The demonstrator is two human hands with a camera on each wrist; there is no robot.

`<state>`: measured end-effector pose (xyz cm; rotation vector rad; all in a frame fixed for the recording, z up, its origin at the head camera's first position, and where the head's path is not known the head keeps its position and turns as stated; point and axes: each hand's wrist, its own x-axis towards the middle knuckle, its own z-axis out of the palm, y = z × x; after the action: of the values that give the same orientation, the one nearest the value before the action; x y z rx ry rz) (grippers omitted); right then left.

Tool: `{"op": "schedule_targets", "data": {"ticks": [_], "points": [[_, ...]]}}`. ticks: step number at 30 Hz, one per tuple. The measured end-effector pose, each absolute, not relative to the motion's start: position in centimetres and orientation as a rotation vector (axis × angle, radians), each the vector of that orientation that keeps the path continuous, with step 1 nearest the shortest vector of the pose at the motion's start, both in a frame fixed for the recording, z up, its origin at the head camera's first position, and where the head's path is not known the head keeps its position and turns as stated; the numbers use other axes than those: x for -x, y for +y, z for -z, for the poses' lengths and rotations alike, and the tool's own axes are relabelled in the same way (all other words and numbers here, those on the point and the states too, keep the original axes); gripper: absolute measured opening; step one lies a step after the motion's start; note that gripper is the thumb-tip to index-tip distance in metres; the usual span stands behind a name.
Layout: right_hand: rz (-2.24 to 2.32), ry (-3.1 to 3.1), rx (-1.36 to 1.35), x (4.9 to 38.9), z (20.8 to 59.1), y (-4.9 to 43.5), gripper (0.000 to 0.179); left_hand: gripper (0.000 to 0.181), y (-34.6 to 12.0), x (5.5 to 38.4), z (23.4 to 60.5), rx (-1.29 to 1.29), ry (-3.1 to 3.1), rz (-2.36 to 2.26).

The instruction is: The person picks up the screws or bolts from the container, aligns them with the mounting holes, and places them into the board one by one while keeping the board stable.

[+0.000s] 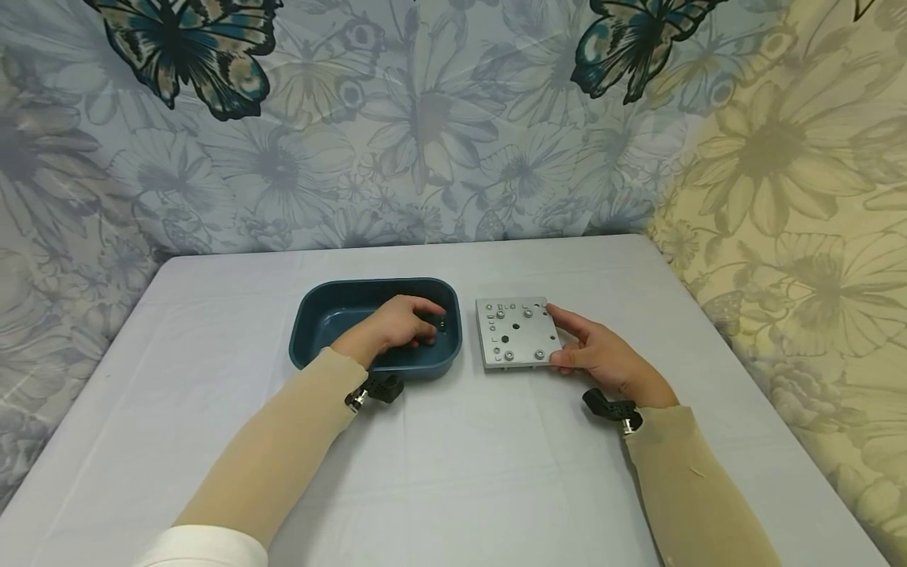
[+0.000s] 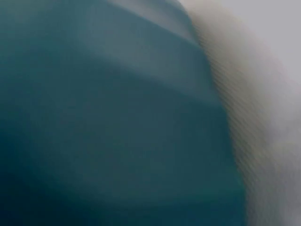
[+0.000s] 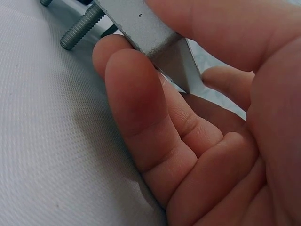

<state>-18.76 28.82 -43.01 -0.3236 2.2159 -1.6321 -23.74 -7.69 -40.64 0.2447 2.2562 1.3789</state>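
My left hand (image 1: 400,324) reaches into a dark teal tray (image 1: 306,315) at its right end, index finger stretched out. A small metallic piece (image 1: 442,322), too small to identify, lies just below that fingertip; a gap shows between index finger and thumb. The left wrist view holds only the blurred tray wall (image 2: 141,122). My right hand (image 1: 602,354) grips the right edge of a square silver metal plate (image 1: 520,335), thumb on the near corner. Several holes and bolt heads mark the plate's top. Seen from the right wrist, a threaded bolt (image 3: 82,30) sticks out beneath the plate.
A white cloth covers the table (image 1: 453,472) under tray and plate. Behind it hangs a floral curtain (image 1: 425,142) with butterflies, turning yellowish at the right. The tray stands left of the plate, with a narrow gap between them.
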Motion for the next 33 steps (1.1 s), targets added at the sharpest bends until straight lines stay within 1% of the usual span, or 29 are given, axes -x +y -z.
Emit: {"op": "schedule_targets", "data": {"ticks": [9, 18, 22, 33], "points": [[1.64, 2.215, 0.338, 18.78, 43.03, 28.87, 0.093, 0.039, -7.57, 23.97, 41.27, -0.518, 2.428, -1.115], [1.646, 2.202, 0.329, 18.69, 42.99, 28.71, 0.095, 0.027, -7.11, 23.61, 41.34, -0.583, 2.566, -0.981], [1.65, 2.198, 0.331, 18.68, 42.97, 28.68, 0.095, 0.027, -7.03, 23.67, 41.34, -0.622, 2.646, -0.896], [1.633, 2.222, 0.331, 18.66, 42.91, 28.75, 0.094, 0.023, -6.76, 23.44, 40.92, -0.899, 2.828, -0.581]]}}
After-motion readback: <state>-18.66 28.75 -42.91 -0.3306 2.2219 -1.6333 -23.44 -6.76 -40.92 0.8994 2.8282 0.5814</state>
